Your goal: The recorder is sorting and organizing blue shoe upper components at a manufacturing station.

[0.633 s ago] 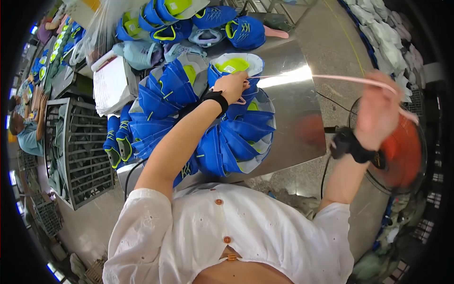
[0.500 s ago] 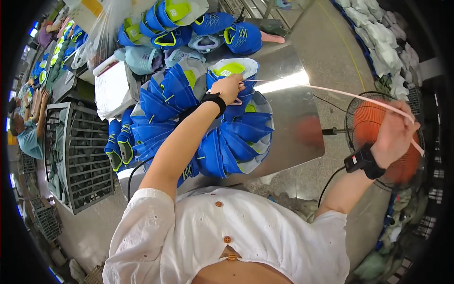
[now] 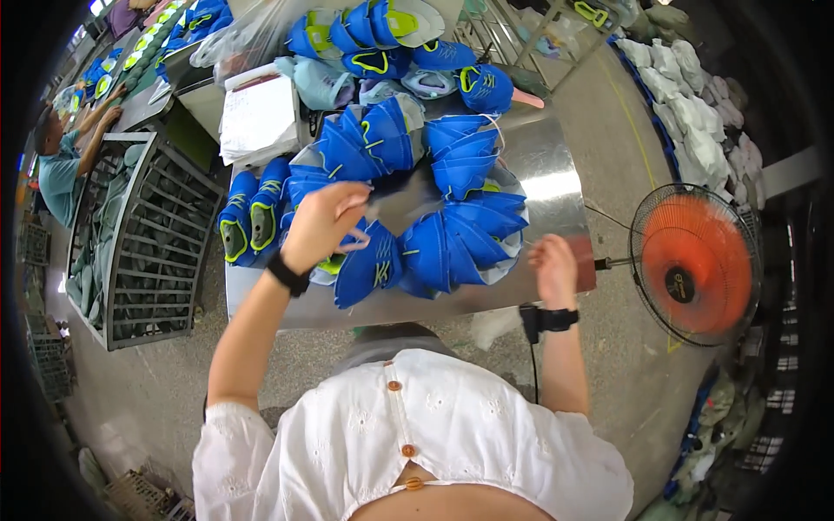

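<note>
My left hand hovers over the near left part of a ring of blue shoe uppers, its fingers closed. A pale pink strip hangs in a loop by its fingers. My right hand is above the table's right end, fingers curled and blurred; no held thing shows. The uppers stand nested in stacks on a metal table. At the ring's far right, a thin pale cord curves beside a stack of blue uppers.
Finished blue shoes and papers lie left; more shoes line the far side. A caged orange fan stands right. Left of the table is a metal rack, with another person beyond.
The stretched pink strip between my hands is gone from the right side. My left hand moved left and nearer me; my right hand came in from the fan toward the table.
</note>
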Demonstrator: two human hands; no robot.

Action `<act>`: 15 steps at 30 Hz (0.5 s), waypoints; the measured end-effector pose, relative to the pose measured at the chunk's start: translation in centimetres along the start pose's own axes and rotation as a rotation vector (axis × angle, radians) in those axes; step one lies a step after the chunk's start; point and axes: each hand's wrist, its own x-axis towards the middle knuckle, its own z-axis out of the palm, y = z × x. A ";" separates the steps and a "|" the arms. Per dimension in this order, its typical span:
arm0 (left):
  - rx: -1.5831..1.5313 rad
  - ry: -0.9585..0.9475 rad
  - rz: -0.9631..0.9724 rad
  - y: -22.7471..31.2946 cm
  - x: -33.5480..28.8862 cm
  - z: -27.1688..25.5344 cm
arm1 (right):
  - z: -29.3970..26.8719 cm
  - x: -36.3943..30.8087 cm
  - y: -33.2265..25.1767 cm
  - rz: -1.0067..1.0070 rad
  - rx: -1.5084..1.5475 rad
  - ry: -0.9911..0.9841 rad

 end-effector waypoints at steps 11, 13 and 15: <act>0.547 0.419 0.035 -13.0 -10.5 4.4 | 16.4 -2.6 12.4 -0.091 -0.804 -0.597; 0.507 0.493 0.023 -13.2 -10.1 3.8 | 16.4 -3.6 14.6 -0.071 -0.730 -0.559; 0.405 0.519 -0.014 -14.2 -9.7 3.0 | 16.2 -4.8 16.2 -0.052 -0.841 -0.479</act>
